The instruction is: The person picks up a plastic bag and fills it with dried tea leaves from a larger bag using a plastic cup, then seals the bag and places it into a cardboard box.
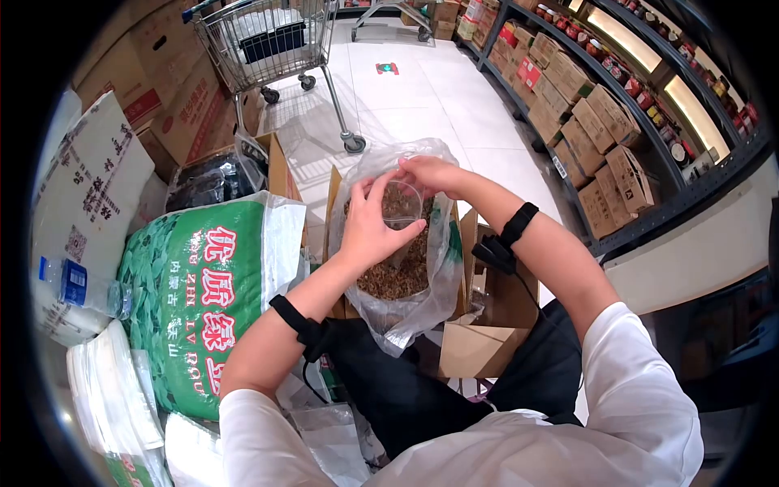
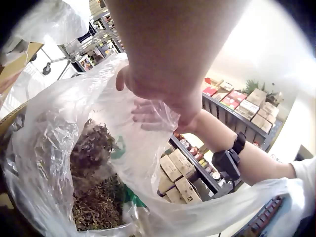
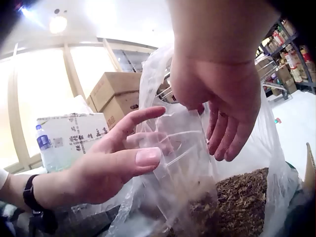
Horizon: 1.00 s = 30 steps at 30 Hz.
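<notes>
A clear zip-top plastic bag (image 3: 185, 143) stands mouth up between the hands, brown dried bits showing in its lower part. My left hand (image 1: 369, 231) holds one side of its mouth, thumb and fingers spread in a C around it. At the far edge, my right hand (image 1: 434, 174) pinches the plastic with curled fingers. Both are over a large clear liner bag (image 1: 441, 264), which holds loose brown dried material (image 1: 389, 286). The right wrist view shows the left thumb (image 3: 148, 157) in front of the zip bag's edge, with a finger seen through the plastic.
Around the liner is a cardboard box (image 1: 334, 185), with another open box (image 1: 483, 349) by the knees. A full green sack (image 1: 195, 300) leans at the left, beside a white carton (image 1: 101, 178) and a water bottle (image 1: 81, 286). Beyond stand a shopping cart (image 1: 280, 61) and stocked shelves (image 1: 584, 122).
</notes>
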{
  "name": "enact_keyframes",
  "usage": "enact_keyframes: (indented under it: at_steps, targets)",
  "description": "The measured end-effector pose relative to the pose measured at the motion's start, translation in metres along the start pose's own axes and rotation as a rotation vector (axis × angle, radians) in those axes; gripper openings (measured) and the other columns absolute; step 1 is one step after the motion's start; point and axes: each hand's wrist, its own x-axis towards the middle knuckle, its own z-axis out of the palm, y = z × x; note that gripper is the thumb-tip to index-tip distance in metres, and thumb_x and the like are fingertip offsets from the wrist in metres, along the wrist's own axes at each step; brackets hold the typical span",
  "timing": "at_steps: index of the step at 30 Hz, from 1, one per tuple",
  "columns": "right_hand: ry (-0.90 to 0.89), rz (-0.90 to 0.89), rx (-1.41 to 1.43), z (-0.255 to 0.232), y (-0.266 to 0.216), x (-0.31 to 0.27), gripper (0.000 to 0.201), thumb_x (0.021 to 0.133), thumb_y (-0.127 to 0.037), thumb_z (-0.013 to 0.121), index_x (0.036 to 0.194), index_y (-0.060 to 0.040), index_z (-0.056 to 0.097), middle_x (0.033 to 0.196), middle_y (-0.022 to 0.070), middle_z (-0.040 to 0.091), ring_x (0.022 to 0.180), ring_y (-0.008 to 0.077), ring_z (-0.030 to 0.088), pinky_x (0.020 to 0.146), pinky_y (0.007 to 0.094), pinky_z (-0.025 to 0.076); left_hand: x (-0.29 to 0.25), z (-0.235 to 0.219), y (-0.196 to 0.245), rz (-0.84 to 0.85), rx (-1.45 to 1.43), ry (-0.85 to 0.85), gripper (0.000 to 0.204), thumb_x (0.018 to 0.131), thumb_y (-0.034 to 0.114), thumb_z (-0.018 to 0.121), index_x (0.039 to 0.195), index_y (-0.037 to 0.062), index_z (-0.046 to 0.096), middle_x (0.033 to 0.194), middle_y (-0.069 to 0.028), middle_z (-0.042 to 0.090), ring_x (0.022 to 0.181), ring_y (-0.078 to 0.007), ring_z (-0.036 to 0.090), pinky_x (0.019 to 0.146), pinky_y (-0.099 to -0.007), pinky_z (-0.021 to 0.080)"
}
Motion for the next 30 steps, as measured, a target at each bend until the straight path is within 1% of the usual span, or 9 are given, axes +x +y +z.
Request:
enact_keyframes:
  at_steps: [5, 7, 11, 20, 21, 24, 25, 28, 30]
  targets:
    - [0.026, -0.039, 0.109, 0.002, 0.020, 0.024, 0.035, 0.102, -0.036, 0.037, 0.110, -0.0051, 0.052, 0.101, 0.0090, 0.065, 0.090, 0.0178, 0.060, 0.079, 0.0340, 0.051, 0.002, 0.001, -0.003, -0.039, -0.058, 0.049, 0.093, 0.068, 0.040, 0.083, 0.141, 0.0066, 0.036, 0.127, -0.0230, 0.039, 0.120, -0.0391, 0.046, 0.102, -0.0445, 0.042]
    - [-0.056, 0.097, 0.651, 0.009, 0.027, 0.028, 0.029, 0.101, -0.029, 0.040, 0.109, -0.0039, 0.051, 0.099, 0.0106, 0.065, 0.086, 0.0169, 0.060, 0.078, 0.0343, 0.051, 0.005, -0.003, -0.002, -0.112, -0.105, 0.079, 0.093, 0.068, 0.038, 0.083, 0.141, 0.0047, 0.036, 0.126, -0.0221, 0.040, 0.118, -0.0371, 0.047, 0.101, -0.0438, 0.042]
    - [0.053, 0.176, 0.802, 0.019, 0.046, 0.044, 0.023, 0.098, -0.022, 0.044, 0.105, -0.0024, 0.055, 0.095, 0.0109, 0.065, 0.080, 0.0177, 0.060, 0.072, 0.0345, 0.053, 0.008, -0.002, -0.011, -0.054, -0.009, 0.132, 0.089, 0.067, 0.033, 0.083, 0.138, 0.0038, 0.039, 0.124, -0.0195, 0.042, 0.118, -0.0338, 0.048, 0.099, -0.0414, 0.044]
    - [0.043, -0.169, -0.858, 0.052, 0.098, 0.063, 0.036, 0.081, -0.033, 0.071, 0.079, 0.0027, 0.067, 0.071, 0.0161, 0.066, 0.062, 0.0253, 0.066, 0.059, 0.0382, 0.055, 0.021, -0.008, -0.027, -0.065, 0.032, 0.185, 0.084, 0.067, 0.033, 0.082, 0.135, 0.0027, 0.042, 0.124, -0.0189, 0.044, 0.113, -0.0345, 0.052, 0.098, -0.0410, 0.044]
    - [-0.022, 0.116, -0.787, 0.061, 0.084, 0.055, 0.031, 0.082, -0.030, 0.070, 0.079, 0.0011, 0.068, 0.077, 0.0188, 0.068, 0.078, 0.0285, 0.069, 0.072, 0.0414, 0.055, 0.020, -0.007, -0.027, -0.076, 0.035, 0.179, 0.083, 0.068, 0.032, 0.082, 0.135, 0.0027, 0.042, 0.124, -0.0188, 0.043, 0.115, -0.0346, 0.051, 0.099, -0.0406, 0.044]
    - [0.024, -0.010, -1.060, 0.073, 0.121, 0.073, 0.029, 0.084, -0.028, 0.067, 0.086, 0.0005, 0.069, 0.091, 0.0189, 0.069, 0.093, 0.0299, 0.068, 0.083, 0.0428, 0.053, 0.019, -0.007, -0.027, -0.089, 0.052, 0.168, 0.084, 0.068, 0.033, 0.082, 0.135, 0.0033, 0.041, 0.126, -0.0191, 0.043, 0.118, -0.0348, 0.049, 0.101, -0.0406, 0.042]
    - [-0.084, 0.161, -1.034, 0.076, 0.095, 0.055, 0.044, 0.086, -0.016, 0.061, 0.127, -0.0042, 0.057, 0.139, 0.0230, 0.047, 0.123, 0.0381, 0.052, 0.097, 0.0432, 0.048, 0.019, -0.007, -0.027, -0.095, 0.050, 0.171, 0.084, 0.068, 0.033, 0.082, 0.135, 0.0033, 0.041, 0.126, -0.0191, 0.043, 0.118, -0.0348, 0.049, 0.101, -0.0406, 0.042]
    - [0.116, 0.101, -0.984, 0.097, 0.108, 0.056, 0.073, 0.089, -0.034, 0.061, 0.149, -0.0103, 0.029, 0.156, 0.0261, 0.014, 0.140, 0.0461, 0.024, 0.109, 0.0508, 0.034, 0.020, -0.009, -0.024, -0.119, 0.071, 0.169, 0.085, 0.068, 0.035, 0.081, 0.136, 0.0037, 0.040, 0.127, -0.0201, 0.042, 0.120, -0.0359, 0.046, 0.102, -0.0408, 0.040]
    - [0.013, 0.166, -0.942, 0.107, 0.113, 0.051, 0.087, 0.086, -0.049, 0.059, 0.152, -0.0126, 0.015, 0.157, 0.0248, 0.004, 0.143, 0.0466, 0.013, 0.111, 0.0537, 0.027, 0.019, -0.011, -0.022, -0.115, 0.047, 0.140, 0.085, 0.069, 0.036, 0.080, 0.136, 0.0037, 0.040, 0.129, -0.0211, 0.042, 0.121, -0.0372, 0.045, 0.103, -0.0413, 0.040]
